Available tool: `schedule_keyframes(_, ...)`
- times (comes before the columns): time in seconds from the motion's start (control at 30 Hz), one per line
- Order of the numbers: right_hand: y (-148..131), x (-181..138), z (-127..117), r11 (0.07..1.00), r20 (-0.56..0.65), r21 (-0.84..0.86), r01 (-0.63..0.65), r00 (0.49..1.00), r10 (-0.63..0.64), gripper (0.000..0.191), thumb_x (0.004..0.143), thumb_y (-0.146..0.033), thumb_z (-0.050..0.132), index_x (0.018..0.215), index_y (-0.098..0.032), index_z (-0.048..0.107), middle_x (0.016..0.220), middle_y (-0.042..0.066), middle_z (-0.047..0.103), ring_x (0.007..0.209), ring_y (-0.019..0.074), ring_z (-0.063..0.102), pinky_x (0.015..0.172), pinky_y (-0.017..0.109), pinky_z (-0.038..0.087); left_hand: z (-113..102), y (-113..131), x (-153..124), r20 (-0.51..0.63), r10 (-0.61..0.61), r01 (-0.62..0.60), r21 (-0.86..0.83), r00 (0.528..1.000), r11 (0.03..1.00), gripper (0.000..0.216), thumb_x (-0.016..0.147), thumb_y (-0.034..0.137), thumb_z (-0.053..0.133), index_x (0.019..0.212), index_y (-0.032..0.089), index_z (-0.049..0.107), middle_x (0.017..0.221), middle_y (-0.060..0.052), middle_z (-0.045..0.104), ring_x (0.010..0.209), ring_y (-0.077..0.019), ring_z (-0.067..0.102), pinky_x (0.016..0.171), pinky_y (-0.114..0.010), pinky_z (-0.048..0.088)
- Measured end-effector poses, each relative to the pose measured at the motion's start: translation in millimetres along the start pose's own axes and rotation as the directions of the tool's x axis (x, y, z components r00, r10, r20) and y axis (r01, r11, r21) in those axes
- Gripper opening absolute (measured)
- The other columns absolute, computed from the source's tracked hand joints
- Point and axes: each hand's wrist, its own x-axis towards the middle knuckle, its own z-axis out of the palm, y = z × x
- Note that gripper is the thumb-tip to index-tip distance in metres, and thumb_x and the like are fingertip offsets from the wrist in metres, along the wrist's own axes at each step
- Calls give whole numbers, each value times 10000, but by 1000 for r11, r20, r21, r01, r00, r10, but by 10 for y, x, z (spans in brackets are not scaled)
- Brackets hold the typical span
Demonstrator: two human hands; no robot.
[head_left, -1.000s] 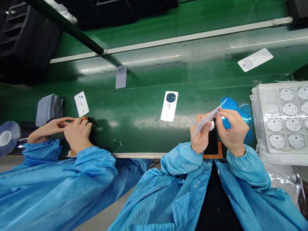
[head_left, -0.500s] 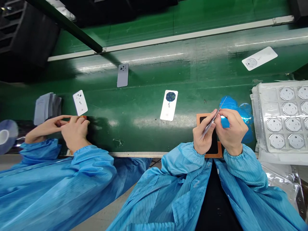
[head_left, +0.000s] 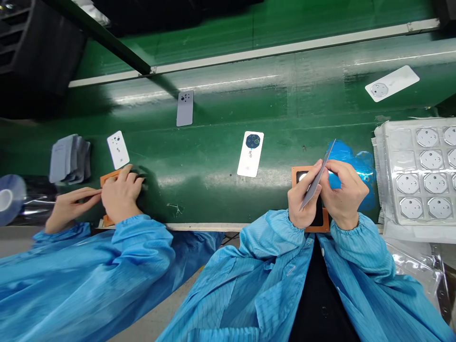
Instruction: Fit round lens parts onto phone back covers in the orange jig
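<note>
A thin grey phone back cover (head_left: 315, 179) stands tilted between my hands, nearly edge-on to me. My left hand (head_left: 302, 204) grips its left side, thumb and fingers closed around it. On the other side, my right hand (head_left: 345, 194) has its thumb and fingertips pinched at the cover's edge; the exact contact is partly hidden. Beneath them lies an orange fixture (head_left: 316, 229) with a black middle, mostly covered by my left hand. Blue plastic film (head_left: 366, 164) lies behind my right hand.
A clear tray (head_left: 401, 140) of round silver pieces sits right. White covers (head_left: 250, 161) (head_left: 395, 84) and a grey cover (head_left: 185, 114) lie on the green bench. At left, a co-worker's hands (head_left: 119, 192) work at another orange fixture (head_left: 108, 177), near stacked grey covers (head_left: 66, 159) and a film roll (head_left: 11, 199).
The phone back cover has turned a little, so more of its flat face shows. My hands stay almost in place. The co-worker's hands have moved apart, uncovering more of their orange fixture.
</note>
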Motion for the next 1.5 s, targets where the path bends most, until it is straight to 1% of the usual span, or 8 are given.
schedule_keyframes(0.83,10,22,26,999,-3,-41,-19,1000,19,125,935,-186,592,849,-249,659,831,11,762,749,169,731,685,289,594,-14,39,16,14,30,-29,-18,999,999,445,1046,393,500,1465,264,578,1500,-61,591,1383,-283,573,1175,-414,490)
schedule_keyframes(1.07,-2,52,81,1000,41,-23,7,999,-6,139,881,-131,586,794,-237,606,773,-1,717,710,157,683,657,283,544,8,-70,-57,-28,-94,93,-34,995,995,479,1022,498,520,1415,243,625,1423,-66,656,1322,-295,626,1127,-422,539)
schedule_keyframes(1.13,152,60,72,999,84,-43,-30,996,33,126,840,-133,596,766,-235,599,745,-7,698,672,159,661,642,292,532,-22,-126,-21,-89,-200,193,-77,976,978,512,997,561,538,1364,226,661,1351,-71,702,1286,-297,652,1099,-424,564)
schedule_keyframes(1.23,686,52,-35,980,73,-145,-134,987,146,67,805,-178,624,756,-222,631,680,-4,680,568,153,624,553,283,486,-178,-184,132,-174,-402,351,-263,899,898,589,983,618,528,1391,203,619,1304,-100,722,1248,-297,679,1071,-475,583)
schedule_keyframes(1.27,914,39,-94,963,45,-219,-156,984,170,67,815,-211,634,749,-219,647,619,-6,658,494,142,582,498,279,440,-258,-192,190,-181,-456,382,-334,871,862,602,982,618,534,1419,208,589,1315,-109,715,1239,-295,684,1060,-487,587)
schedule_keyframes(1.33,1341,-10,-228,941,136,-328,-81,982,132,240,800,-293,690,583,-249,600,434,-31,530,341,101,381,426,298,306,-433,-187,271,-167,-517,417,-412,839,810,619,966,608,576,1456,229,547,1357,-122,691,1234,-294,688,1043,-488,593)
schedule_keyframes(1.43,1691,-117,-426,926,229,-378,-8,968,102,394,745,-278,757,451,-264,495,323,-64,322,324,70,159,442,329,218,-663,-123,260,-155,-464,405,-304,872,862,606,947,595,612,1432,234,580,1375,-121,682,1226,-297,691,1015,-460,611)
schedule_keyframes(1.5,1671,-164,-545,908,239,-418,7,966,102,300,771,-224,717,517,-255,558,352,-52,339,333,85,240,465,332,251,-765,-44,190,-73,-306,301,-74,949,951,507,979,533,588,1385,232,635,1359,-110,695,1247,-292,679,1047,-453,596)
